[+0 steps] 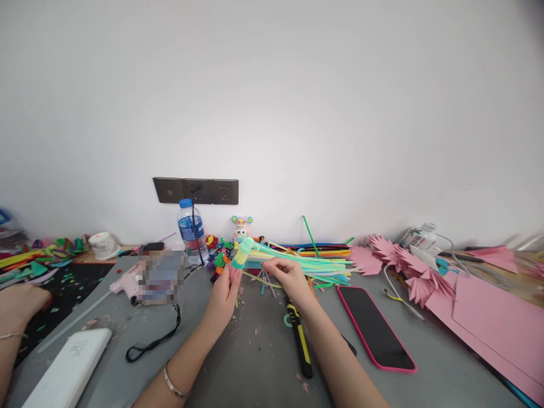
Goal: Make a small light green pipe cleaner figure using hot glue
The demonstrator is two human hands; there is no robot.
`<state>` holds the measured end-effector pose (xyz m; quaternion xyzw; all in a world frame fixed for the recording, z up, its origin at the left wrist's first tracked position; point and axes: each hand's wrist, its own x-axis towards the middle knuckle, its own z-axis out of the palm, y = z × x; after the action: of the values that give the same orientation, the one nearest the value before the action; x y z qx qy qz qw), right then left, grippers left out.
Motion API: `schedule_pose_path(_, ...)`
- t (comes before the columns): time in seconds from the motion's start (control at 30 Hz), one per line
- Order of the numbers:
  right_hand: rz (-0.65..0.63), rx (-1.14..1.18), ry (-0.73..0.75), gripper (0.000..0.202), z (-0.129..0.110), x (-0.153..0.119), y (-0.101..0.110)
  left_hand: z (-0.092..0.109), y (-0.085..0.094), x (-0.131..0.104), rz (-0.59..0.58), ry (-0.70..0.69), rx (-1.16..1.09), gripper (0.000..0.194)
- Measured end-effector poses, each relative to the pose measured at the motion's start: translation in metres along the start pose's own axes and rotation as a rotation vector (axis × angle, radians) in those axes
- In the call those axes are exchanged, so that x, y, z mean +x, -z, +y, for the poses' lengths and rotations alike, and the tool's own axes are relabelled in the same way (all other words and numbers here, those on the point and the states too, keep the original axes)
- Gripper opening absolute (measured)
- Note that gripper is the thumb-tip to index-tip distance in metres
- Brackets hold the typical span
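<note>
My left hand [225,293] grips a small figure [241,255] upright, made of mint green, yellow and pink fuzzy stems. Just to the right, my right hand [287,276] is raised with thumb and fingertips pinched together; anything between them is too small to make out. Behind both hands lies a bundle of pastel pipe cleaners [314,262]. A finished-looking doll with round ears [242,228] stands behind the held figure. Below my right hand is a black and yellow tool [302,345].
A water bottle [191,232], a pink glue gun [126,285] and a white power bank [70,368] are on the left. Rightward lie a phone [376,328] and pink paper [497,317]. Another person's hand [25,306] rests at the far left.
</note>
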<state>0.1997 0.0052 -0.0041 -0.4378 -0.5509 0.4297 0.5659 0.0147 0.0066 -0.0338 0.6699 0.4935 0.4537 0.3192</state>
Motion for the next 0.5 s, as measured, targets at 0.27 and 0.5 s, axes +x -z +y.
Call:
schedule_pose_path(0.27, 0.018, -0.062, -0.02, 0.034, -0.0021, -0.001, 0.0017, 0.0017, -0.0005, 0.0005, -0.013, -0.03, -0.025, 0.041)
schedule_pose_path(0.5, 0.028, -0.03, 0.003, 0.031, 0.0006, 0.0016, 0.0006, -0.0036, -0.0012, 0.0001, -0.06, 0.007, 0.001, 0.041)
